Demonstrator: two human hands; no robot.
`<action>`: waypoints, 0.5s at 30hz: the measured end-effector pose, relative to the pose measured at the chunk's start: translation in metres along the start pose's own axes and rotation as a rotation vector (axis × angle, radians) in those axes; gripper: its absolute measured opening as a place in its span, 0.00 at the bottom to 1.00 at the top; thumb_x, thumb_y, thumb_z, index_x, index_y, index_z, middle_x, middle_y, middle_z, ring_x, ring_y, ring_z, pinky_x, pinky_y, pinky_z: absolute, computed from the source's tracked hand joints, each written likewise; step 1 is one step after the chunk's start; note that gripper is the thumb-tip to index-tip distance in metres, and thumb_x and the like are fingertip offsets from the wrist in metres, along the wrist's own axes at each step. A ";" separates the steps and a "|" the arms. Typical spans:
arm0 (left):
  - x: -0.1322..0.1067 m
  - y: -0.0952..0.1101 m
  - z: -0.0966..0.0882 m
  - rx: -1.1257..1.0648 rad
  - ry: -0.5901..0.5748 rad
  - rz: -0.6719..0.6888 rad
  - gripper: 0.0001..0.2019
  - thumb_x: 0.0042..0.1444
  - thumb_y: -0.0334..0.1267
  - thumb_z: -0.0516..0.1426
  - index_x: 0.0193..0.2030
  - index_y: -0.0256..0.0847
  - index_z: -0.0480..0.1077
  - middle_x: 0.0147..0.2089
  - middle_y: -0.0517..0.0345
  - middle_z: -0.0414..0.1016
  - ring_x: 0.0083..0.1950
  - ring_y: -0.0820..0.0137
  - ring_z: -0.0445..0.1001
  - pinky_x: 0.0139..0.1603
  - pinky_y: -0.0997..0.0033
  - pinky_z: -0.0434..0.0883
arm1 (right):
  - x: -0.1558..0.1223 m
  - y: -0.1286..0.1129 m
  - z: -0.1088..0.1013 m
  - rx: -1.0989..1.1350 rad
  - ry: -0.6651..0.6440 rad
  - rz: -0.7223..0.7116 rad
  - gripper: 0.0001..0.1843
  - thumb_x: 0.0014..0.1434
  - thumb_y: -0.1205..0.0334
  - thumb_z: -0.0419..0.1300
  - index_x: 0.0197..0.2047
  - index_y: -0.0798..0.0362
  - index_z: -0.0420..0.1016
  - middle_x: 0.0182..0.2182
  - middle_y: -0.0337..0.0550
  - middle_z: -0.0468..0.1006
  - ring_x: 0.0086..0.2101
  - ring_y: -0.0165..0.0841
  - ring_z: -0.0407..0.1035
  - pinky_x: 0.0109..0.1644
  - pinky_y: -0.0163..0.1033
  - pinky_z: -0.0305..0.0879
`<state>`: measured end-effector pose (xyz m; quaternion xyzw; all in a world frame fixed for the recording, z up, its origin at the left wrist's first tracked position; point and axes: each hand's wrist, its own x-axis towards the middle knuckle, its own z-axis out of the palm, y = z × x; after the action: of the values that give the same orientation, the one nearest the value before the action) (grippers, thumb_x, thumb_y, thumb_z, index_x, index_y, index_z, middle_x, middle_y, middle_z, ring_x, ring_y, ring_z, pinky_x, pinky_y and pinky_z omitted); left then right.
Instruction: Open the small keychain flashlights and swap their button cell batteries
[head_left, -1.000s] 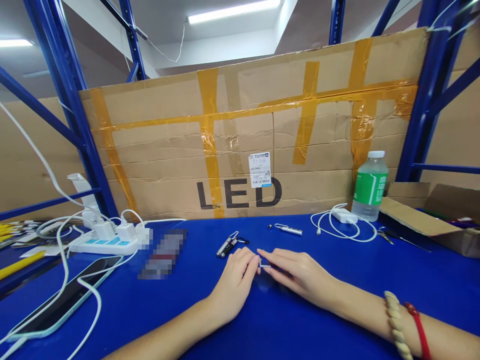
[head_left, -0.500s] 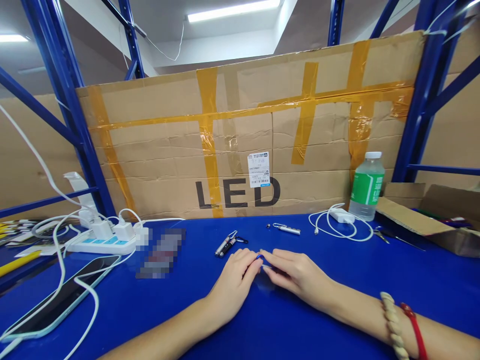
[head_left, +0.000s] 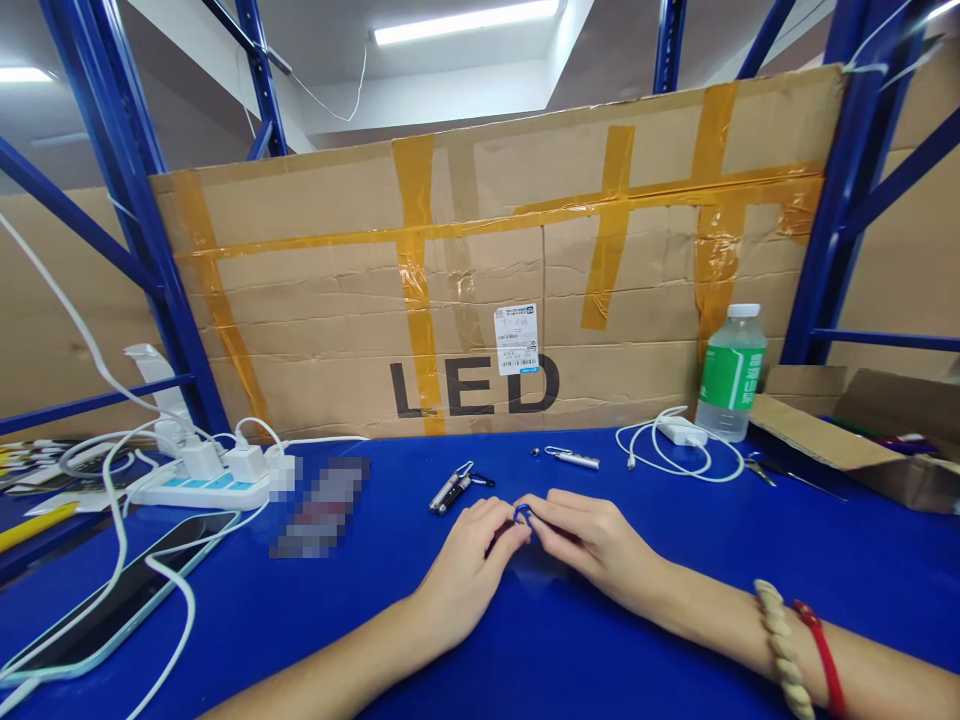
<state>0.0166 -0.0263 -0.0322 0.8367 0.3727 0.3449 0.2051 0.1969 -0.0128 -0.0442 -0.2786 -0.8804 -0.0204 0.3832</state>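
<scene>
My left hand (head_left: 472, 555) and my right hand (head_left: 589, 540) rest on the blue table (head_left: 525, 650), fingertips meeting. Both pinch a small blue ring-shaped part (head_left: 522, 513) between them; the rest of what they hold is hidden under the fingers. Just beyond my left hand lie two small keychain flashlights (head_left: 452, 489) side by side. A silver keychain flashlight (head_left: 574, 458) lies farther back, with a tiny loose cap to its left. My right wrist wears a beige and a red bracelet (head_left: 799, 640).
A taped cardboard sheet marked LED (head_left: 480, 270) stands behind the table. At left lie a power strip (head_left: 206, 485) with chargers, white cables and a phone (head_left: 112, 600). At right stand a water bottle (head_left: 731, 372), a white charger with cable (head_left: 679, 435) and an open carton (head_left: 855, 435).
My fingertips have drawn closer together and curled. A small blue ring now shows between them where a thin pale piece showed a second ago.
</scene>
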 end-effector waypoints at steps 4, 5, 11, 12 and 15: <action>0.001 -0.002 0.000 -0.041 0.006 -0.024 0.09 0.61 0.38 0.46 0.34 0.40 0.64 0.36 0.57 0.69 0.39 0.68 0.65 0.42 0.69 0.63 | 0.000 0.005 0.002 0.038 0.021 0.031 0.16 0.65 0.60 0.45 0.42 0.57 0.72 0.27 0.42 0.69 0.26 0.27 0.64 0.30 0.31 0.62; 0.001 -0.002 0.000 -0.040 0.006 -0.030 0.09 0.61 0.37 0.46 0.34 0.40 0.64 0.36 0.57 0.69 0.39 0.68 0.65 0.42 0.68 0.63 | 0.000 0.005 0.002 0.037 0.025 0.026 0.16 0.65 0.60 0.45 0.43 0.57 0.71 0.27 0.43 0.70 0.27 0.27 0.64 0.31 0.31 0.63; 0.002 0.000 -0.001 -0.016 -0.043 0.000 0.11 0.61 0.35 0.47 0.28 0.38 0.62 0.34 0.56 0.68 0.38 0.67 0.65 0.42 0.68 0.62 | -0.001 0.003 0.002 -0.004 0.030 -0.058 0.17 0.66 0.61 0.43 0.46 0.58 0.70 0.28 0.44 0.70 0.27 0.28 0.64 0.30 0.31 0.63; 0.002 0.001 -0.001 -0.026 -0.049 0.005 0.10 0.61 0.35 0.47 0.29 0.38 0.63 0.35 0.56 0.68 0.39 0.67 0.65 0.43 0.68 0.62 | -0.001 0.003 0.002 -0.009 0.029 -0.064 0.17 0.66 0.61 0.43 0.46 0.58 0.70 0.28 0.44 0.70 0.27 0.28 0.65 0.30 0.31 0.64; 0.001 0.000 -0.001 -0.046 -0.057 0.009 0.09 0.61 0.34 0.48 0.32 0.38 0.66 0.38 0.54 0.70 0.42 0.66 0.66 0.45 0.67 0.62 | -0.001 0.003 0.002 -0.027 0.037 -0.074 0.17 0.66 0.61 0.43 0.47 0.57 0.70 0.30 0.45 0.71 0.29 0.28 0.66 0.32 0.31 0.65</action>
<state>0.0166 -0.0258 -0.0308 0.8430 0.3549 0.3302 0.2332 0.1980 -0.0102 -0.0469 -0.2507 -0.8824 -0.0516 0.3948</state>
